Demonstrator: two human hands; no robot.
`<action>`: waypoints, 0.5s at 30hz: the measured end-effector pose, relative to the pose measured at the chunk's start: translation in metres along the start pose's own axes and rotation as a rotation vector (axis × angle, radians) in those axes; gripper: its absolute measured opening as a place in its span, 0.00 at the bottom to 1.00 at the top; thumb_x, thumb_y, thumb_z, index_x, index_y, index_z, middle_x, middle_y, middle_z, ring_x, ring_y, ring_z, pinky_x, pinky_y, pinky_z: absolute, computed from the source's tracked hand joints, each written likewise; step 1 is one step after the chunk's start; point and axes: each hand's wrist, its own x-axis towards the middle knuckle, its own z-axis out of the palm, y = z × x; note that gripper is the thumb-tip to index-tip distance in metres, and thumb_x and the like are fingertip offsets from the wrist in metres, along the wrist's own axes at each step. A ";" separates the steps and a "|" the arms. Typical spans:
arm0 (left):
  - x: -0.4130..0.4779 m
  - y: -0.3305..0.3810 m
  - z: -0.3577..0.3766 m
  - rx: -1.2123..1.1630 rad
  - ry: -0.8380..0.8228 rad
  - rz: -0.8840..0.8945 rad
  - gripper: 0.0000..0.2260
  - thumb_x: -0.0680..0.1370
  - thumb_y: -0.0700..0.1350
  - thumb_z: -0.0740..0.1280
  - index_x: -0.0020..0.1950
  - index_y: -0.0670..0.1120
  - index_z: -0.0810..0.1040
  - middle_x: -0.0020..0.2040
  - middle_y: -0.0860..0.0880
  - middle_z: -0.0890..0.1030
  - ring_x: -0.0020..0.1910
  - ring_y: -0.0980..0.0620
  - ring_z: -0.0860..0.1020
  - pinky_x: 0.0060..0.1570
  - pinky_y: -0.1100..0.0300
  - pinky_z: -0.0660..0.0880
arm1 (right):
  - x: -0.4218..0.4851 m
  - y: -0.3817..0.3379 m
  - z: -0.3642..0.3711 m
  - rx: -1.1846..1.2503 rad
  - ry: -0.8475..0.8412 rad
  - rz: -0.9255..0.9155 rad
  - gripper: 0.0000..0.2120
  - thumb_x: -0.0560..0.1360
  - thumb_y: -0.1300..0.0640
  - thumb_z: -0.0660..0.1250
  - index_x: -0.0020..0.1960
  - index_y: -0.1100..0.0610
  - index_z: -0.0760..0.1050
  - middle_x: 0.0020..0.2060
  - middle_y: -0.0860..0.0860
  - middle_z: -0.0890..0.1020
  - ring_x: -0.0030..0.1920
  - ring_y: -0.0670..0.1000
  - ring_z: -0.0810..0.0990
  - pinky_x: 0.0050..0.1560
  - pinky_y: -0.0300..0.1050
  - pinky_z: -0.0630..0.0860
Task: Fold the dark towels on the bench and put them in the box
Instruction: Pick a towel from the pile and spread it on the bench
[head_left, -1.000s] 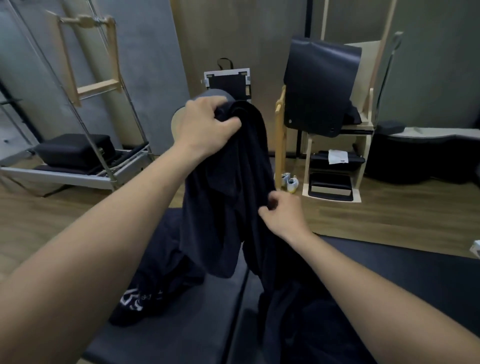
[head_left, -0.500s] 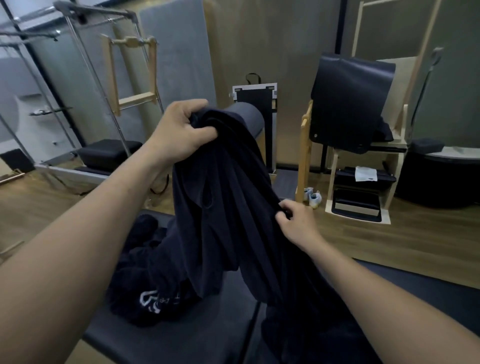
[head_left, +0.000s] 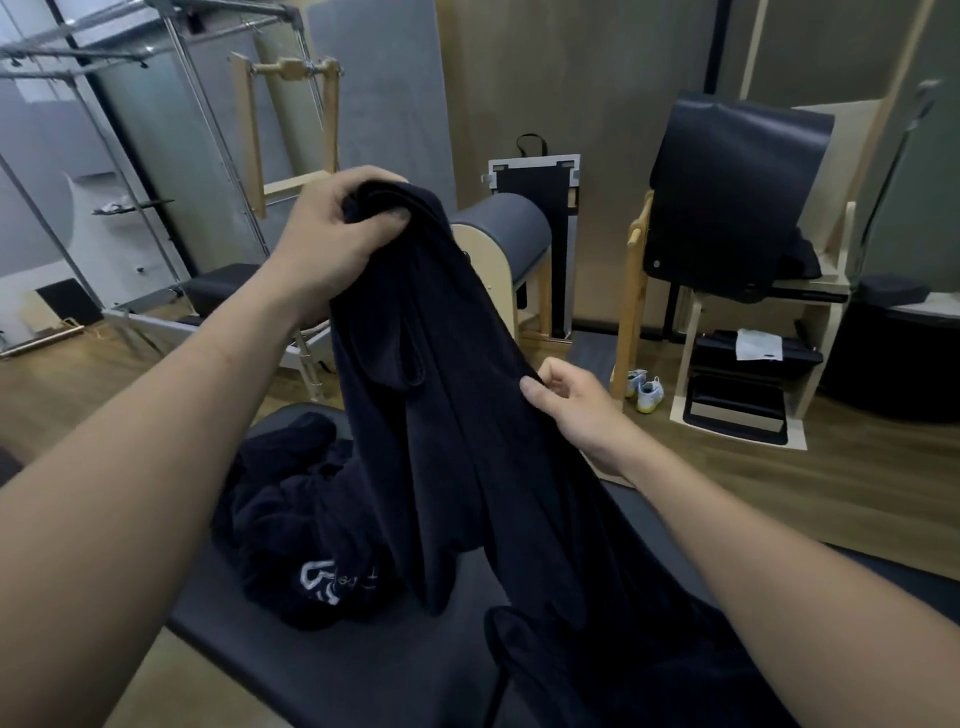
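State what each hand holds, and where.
Both hold one dark towel: left hand grips its bunched top, right hand pinches its side edge lower down.

A Pilates studio: reformer frame (head_left: 171, 156), padded barrel (head_left: 501, 228), wooden chair (head_left: 737, 312).

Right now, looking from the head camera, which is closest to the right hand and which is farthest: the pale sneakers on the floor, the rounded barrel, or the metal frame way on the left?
1. Pale sneakers: on the floor, just beyond the right hand, to its right.
2. Rounded barrel: farther back, up and left of the hand.
3. Metal frame: far left, across the room.
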 end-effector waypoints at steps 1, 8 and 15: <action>0.000 -0.006 -0.004 0.013 0.069 -0.022 0.10 0.77 0.36 0.67 0.49 0.52 0.80 0.42 0.61 0.82 0.46 0.61 0.79 0.50 0.64 0.75 | -0.001 -0.002 -0.003 -0.002 -0.040 -0.033 0.14 0.80 0.56 0.68 0.38 0.54 0.68 0.36 0.50 0.78 0.39 0.48 0.75 0.42 0.42 0.71; 0.006 -0.012 -0.005 0.088 0.205 -0.028 0.09 0.75 0.37 0.68 0.48 0.51 0.81 0.44 0.55 0.81 0.45 0.59 0.79 0.48 0.64 0.76 | -0.011 0.004 0.013 -0.223 -0.249 -0.090 0.12 0.72 0.54 0.76 0.41 0.60 0.75 0.39 0.55 0.79 0.42 0.50 0.78 0.49 0.54 0.78; 0.007 -0.030 -0.021 0.113 0.330 -0.105 0.07 0.76 0.39 0.67 0.50 0.48 0.81 0.44 0.55 0.81 0.45 0.59 0.79 0.48 0.63 0.77 | -0.020 0.003 0.017 -0.427 -0.335 -0.016 0.15 0.73 0.53 0.75 0.35 0.59 0.74 0.34 0.51 0.77 0.38 0.50 0.77 0.44 0.47 0.75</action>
